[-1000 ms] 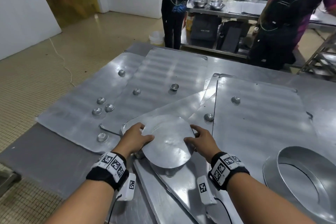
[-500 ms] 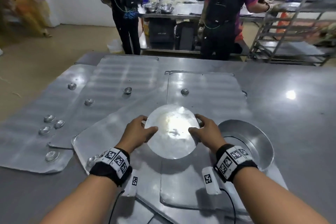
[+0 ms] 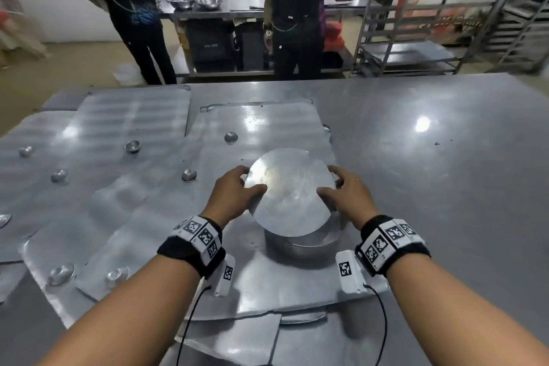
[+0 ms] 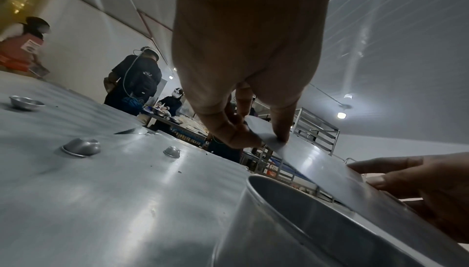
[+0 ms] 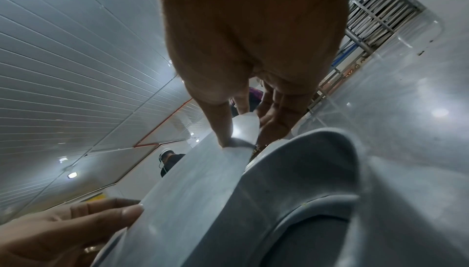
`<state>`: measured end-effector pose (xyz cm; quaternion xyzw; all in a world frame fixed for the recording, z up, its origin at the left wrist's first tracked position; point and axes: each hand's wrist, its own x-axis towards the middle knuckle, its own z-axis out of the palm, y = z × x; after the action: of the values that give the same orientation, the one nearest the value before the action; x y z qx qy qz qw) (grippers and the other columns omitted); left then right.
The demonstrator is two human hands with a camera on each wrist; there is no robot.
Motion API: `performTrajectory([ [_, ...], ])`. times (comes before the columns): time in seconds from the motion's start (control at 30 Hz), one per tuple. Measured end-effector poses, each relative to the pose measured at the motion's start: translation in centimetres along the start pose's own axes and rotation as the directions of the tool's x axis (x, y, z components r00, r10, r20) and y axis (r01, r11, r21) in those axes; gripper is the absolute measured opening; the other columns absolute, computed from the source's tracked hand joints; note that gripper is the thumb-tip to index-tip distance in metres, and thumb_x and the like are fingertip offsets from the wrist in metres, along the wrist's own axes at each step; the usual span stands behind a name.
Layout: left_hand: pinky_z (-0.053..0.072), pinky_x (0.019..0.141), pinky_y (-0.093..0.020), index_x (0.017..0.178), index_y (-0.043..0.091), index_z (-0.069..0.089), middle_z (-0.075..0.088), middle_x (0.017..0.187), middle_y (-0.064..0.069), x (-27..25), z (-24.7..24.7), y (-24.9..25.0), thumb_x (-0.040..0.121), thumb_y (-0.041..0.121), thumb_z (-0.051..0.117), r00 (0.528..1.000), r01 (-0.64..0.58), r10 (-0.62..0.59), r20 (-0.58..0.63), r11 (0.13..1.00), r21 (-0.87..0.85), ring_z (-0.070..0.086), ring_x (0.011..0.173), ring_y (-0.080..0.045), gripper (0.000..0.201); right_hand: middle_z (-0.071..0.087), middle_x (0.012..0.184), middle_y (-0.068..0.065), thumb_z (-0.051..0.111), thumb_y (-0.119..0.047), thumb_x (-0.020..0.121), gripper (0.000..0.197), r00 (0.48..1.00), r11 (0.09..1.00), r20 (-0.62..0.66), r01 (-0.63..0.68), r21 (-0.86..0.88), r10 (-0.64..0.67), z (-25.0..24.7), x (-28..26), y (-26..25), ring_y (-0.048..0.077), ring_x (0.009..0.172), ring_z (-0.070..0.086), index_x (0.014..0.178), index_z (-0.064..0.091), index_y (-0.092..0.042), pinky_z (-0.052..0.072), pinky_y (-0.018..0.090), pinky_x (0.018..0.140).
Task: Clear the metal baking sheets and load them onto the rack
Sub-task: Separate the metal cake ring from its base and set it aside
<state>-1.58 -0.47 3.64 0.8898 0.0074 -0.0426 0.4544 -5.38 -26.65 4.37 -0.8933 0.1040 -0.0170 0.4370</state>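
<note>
Both hands are on a round metal disc (image 3: 289, 190), held tilted over a round pan (image 3: 303, 242) that sits on the top baking sheet (image 3: 267, 285). The left hand (image 3: 234, 194) pinches the disc's left edge, thumb on top and fingers under, and the right hand (image 3: 344, 194) does the same on the right edge. My guess is the 2-sided pinch is because the disc is thin and slippery, so holding opposite edges keeps it level enough to drop into the pan or lift off it; can't tell which.

The sheets are in an overlapping pile on the surface, left of the pan and under it, with little metal cups (image 3: 189, 175) scattered on them. Those would have to come off before any sheet gets lifted. The rack (image 3: 416, 33) is well beyond the pan, far right, past the surface's edge.

Writing: nothing I can actually read. The wristbands (image 3: 202, 236) only have black-and-white square markers, and the print on the apron of a person behind the surface is cut off.
</note>
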Motion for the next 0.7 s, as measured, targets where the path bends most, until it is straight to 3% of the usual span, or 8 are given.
performTrajectory([
  [0.2, 0.061, 0.08, -0.044, 0.123, 0.028, 0.064, 0.069, 0.097, 0.003, 0.3, 4.2, 1.1, 0.068, 0.057, 0.076, 1.0, 0.007, -0.007, -0.02, 1.0, 0.029, 0.069, 0.089, -0.021, 0.064, 0.053, 0.086, -0.016, 0.072, -0.025, 0.085, 0.059, 1.0, 1.0, 0.009, -0.009, -0.03, 0.009, -2.5, 1.3, 3.5, 0.021, 0.094, 0.059, 0.141, 0.054, -0.027, 0.042, 0.029, 0.079],
  [0.4, 0.057, 0.082, -0.04, 0.136, 0.02, 0.057, 0.067, 0.103, -0.006, -0.9, 6.2, 1.0, 0.079, 0.052, 0.077, 0.994, 0.053, -0.043, -0.105, 0.994, 0.091, 0.066, 0.091, -0.023, 0.068, 0.063, 0.114, 0.004, 0.069, -0.033, 0.083, 0.066, 0.997, 0.998, 0.077, 0.03, -0.057, -0.025, -1.9, 3.1, 5.9, 0.024, 0.105, 0.06, 0.146, 0.05, -0.03, 0.049, 0.035, 0.089],
  [0.57, 0.044, 0.073, -0.031, 0.135, 0.017, 0.059, 0.062, 0.096, -0.002, -1.5, 6.6, 1.1, 0.084, 0.044, 0.078, 0.989, 0.07, -0.052, -0.14, 0.99, 0.126, 0.06, 0.086, -0.021, 0.061, 0.062, 0.112, 0.007, 0.067, -0.032, 0.085, 0.065, 0.993, 0.995, 0.104, 0.069, -0.073, -0.061, -1.4, 3.9, 7.0, 0.022, 0.097, 0.056, 0.147, 0.048, -0.03, 0.04, 0.028, 0.082],
  [0.7, 0.042, 0.068, -0.028, 0.131, 0.017, 0.062, 0.063, 0.093, 0.0, -1.5, 7.0, 0.8, 0.083, 0.044, 0.078, 0.99, 0.083, -0.064, -0.125, 0.984, 0.158, 0.06, 0.081, -0.017, 0.057, 0.062, 0.112, 0.007, 0.067, -0.035, 0.085, 0.063, 0.991, 0.993, 0.113, 0.076, -0.093, -0.065, -1.0, 3.9, 8.2, 0.025, 0.102, 0.058, 0.146, 0.05, -0.031, 0.042, 0.03, 0.084],
])
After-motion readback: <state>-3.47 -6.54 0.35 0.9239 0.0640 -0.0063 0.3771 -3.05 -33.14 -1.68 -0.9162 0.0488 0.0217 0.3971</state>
